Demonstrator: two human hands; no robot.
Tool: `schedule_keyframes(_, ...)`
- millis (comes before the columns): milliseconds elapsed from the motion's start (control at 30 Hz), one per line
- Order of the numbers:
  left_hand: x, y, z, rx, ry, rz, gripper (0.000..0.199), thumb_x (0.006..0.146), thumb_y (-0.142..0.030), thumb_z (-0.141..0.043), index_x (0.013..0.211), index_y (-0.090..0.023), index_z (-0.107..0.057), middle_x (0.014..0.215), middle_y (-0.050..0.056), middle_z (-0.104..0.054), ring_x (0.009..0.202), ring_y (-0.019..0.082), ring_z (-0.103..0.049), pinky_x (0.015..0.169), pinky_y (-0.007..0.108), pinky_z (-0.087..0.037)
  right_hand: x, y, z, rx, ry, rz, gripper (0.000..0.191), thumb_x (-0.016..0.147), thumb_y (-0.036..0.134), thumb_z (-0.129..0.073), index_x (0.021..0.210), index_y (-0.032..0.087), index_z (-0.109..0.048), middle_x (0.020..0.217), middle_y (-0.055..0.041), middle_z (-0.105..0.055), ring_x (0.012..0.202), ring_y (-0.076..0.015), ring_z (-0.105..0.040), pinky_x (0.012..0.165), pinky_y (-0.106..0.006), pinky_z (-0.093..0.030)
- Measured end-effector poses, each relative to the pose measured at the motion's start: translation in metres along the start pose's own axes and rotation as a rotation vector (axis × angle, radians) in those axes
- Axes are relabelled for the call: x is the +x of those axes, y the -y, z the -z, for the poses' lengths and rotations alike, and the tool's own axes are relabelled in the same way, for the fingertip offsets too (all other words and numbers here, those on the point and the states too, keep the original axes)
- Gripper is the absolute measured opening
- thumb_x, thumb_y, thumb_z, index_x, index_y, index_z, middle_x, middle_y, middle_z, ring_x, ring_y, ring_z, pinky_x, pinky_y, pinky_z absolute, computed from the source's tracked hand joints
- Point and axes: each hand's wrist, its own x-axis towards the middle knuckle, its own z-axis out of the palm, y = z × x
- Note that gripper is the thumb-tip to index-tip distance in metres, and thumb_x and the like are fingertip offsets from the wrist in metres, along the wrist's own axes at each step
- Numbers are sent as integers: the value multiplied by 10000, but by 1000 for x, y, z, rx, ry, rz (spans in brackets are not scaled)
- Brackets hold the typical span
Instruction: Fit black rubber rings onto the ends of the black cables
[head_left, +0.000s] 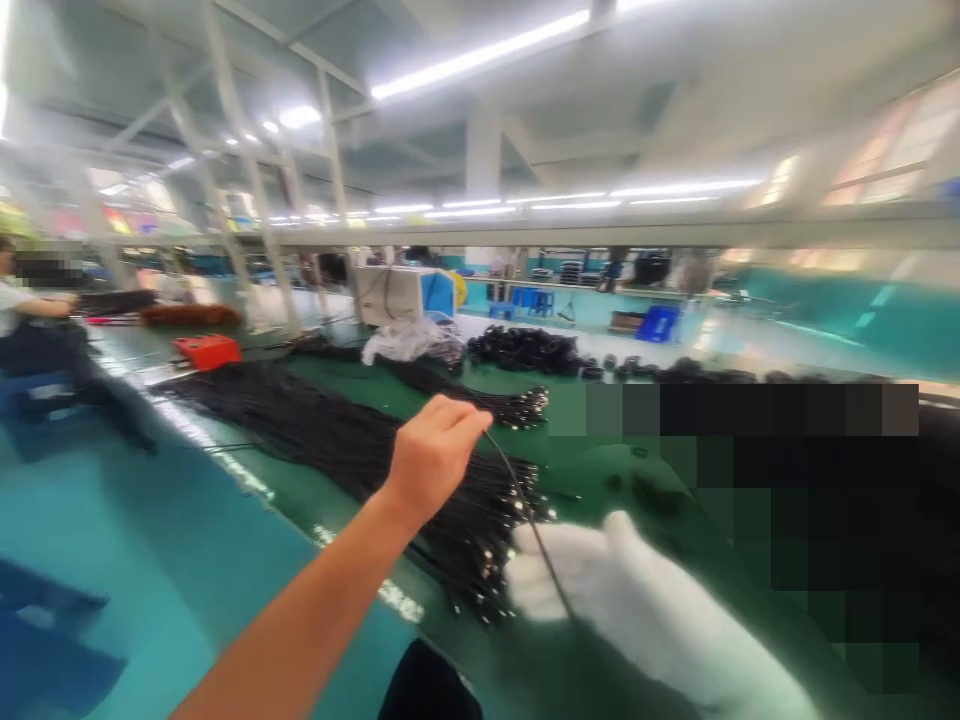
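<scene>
My bare left hand is closed in a pinch on a thin black cable, held above the bench. The cable slopes down to the right, across my right hand, which wears a white glove. That gloved hand has its fingers stretched out and its thumb raised, with the cable lying in front of its palm. Beneath and behind my left hand lies a large bundle of black cables with shiny metal tips. A smaller bundle lies beyond it.
The green bench top carries clear plastic bags, coiled black cables and a red object. A white and blue box stands behind. White posts rise at the left, where a seated person is partly visible.
</scene>
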Motion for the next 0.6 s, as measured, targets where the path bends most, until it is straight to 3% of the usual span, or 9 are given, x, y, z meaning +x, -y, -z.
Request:
schedule_keyframes(67, 17, -5, -15, 99, 44, 34, 248, 884, -170, -446, 919, -208, -688, 892, 50, -674, 865, 191, -552, 769, 302, -460, -5, -2, -6, 132, 147, -46, 574, 781, 547, -535, 1154, 111, -546, 1050, -184, -635, 919, -303, -632, 786, -476, -486)
schedule_keyframes(133, 24, -12, -25, 135, 95, 73, 249, 856, -136, -460, 943, -200, -684, 927, 69, -668, 927, 228, -533, 807, 349, -444, -4, -6, -3, 196, 224, -120, 416, 791, 369, -563, 1094, 84, -552, 937, -161, -660, 813, -273, -663, 633, -364, -521)
schedule_keyframes(200, 21, -26, -27, 24, 195, 10, 297, 824, -128, -498, 1069, -219, -639, 1045, 64, -644, 1045, 248, -488, 923, 407, -384, -1, -10, 6, 249, 249, -186, 359, 799, 334, -534, 1030, 61, -556, 845, -145, -668, 734, -253, -672, 564, -317, -512)
schedule_keyframes(267, 14, -45, -24, -212, 419, -143, 328, 816, -165, -535, 1118, -271, -603, 1084, 19, -632, 1098, 220, -469, 1050, 438, -251, 3, -15, 16, 312, 264, -232, 345, 787, 341, -523, 994, 65, -546, 803, -133, -672, 698, -256, -670, 567, -362, -519)
schedule_keyframes(367, 7, -67, -23, -499, 763, -271, 153, 838, -235, -541, 893, -292, -673, 840, -33, -662, 945, 154, -542, 1108, 409, -127, 6, -25, 25, 396, 272, -279, 342, 757, 358, -529, 951, 76, -542, 764, -124, -674, 685, -265, -666, 578, -417, -522)
schedule_keyframes(500, 18, -70, -32, -527, 831, -274, 206, 851, -212, -517, 733, -261, -679, 716, -24, -638, 842, 151, -533, 1067, 370, -201, 5, -35, 27, 440, 256, -250, 446, 779, 428, -535, 1035, 62, -539, 856, -143, -670, 791, -279, -662, 631, -424, -523)
schedule_keyframes(600, 31, -69, -37, -519, 817, -298, 213, 841, -198, -530, 694, -253, -674, 698, -23, -636, 834, 160, -523, 1006, 343, -261, 6, -40, 27, 425, 266, -198, 415, 775, 359, -574, 1050, 50, -549, 874, -145, -667, 804, -277, -663, 633, -417, -531)
